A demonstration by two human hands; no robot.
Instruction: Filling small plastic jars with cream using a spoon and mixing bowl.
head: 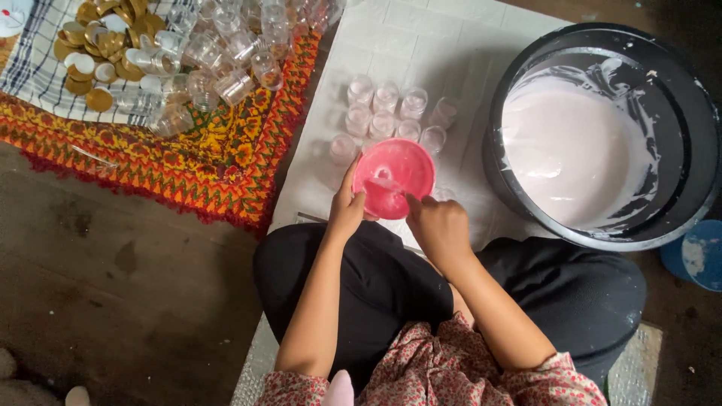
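In the upper left of the frame, a heap of round gold-coloured lids [94, 45] lay on a blue-and-white checked cloth [34, 71], and just to its right a pile of small clear plastic jars [218, 64] spilled onto an orange-and-red patterned mat [218, 162] with a fringed edge. At the centre, a seated person held a small round pink plastic bowl [393, 177] over a white sheet [406, 45], close in front of a cluster of little clear jars filled with pale pink liquid [391, 113]. The left hand [347, 210] gripped the bowl's near-left rim, thumb up along the side and fingers curled beneath it; the right hand [438, 229] was bunched at the near-right rim, fingers drawn together, though whether they pinched the rim or a small tool could not be told. A smear of pale liquid showed inside the bowl. To pour cleanly, the bowl would best be tipped slowly with one edge low over a single jar, the left hand steadying while the right guided the flow, so the neighbouring jars were not knocked or splashed. At the right of the frame stood a large black round tub of pale pink liquid [579, 150], and a blue round lid [696, 256] lay at the lower-right edge.
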